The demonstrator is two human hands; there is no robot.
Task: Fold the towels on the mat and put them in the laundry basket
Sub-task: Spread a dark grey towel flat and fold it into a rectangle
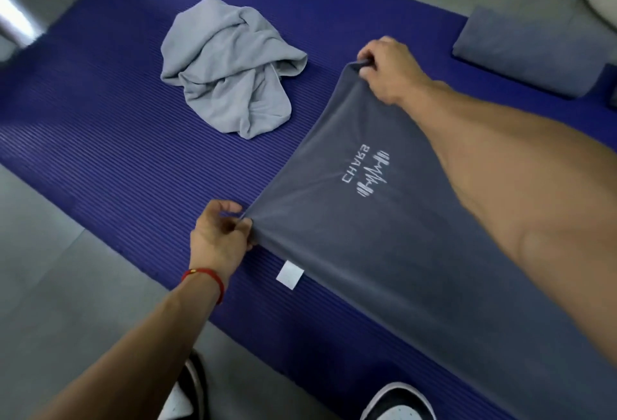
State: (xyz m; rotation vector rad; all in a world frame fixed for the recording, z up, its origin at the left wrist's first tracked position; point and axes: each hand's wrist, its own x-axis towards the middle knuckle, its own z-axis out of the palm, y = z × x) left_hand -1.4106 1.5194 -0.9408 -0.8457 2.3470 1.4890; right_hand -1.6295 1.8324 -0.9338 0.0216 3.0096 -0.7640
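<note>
The person is folding the dark towel point(384, 219) on the mat point(117, 152): left hand point(217, 239) and right hand point(387, 69) are each pinching a corner, pulling its edge taut. Next, probably carrying that edge across. Its logo is reading roughly "CHARG". A grey towel point(230, 66) is lying crumpled farther left

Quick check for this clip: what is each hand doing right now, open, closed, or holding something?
Left hand: closed, pinching the near corner of the dark grey towel with white printed logo.
Right hand: closed, gripping the far corner of the same towel.
</note>
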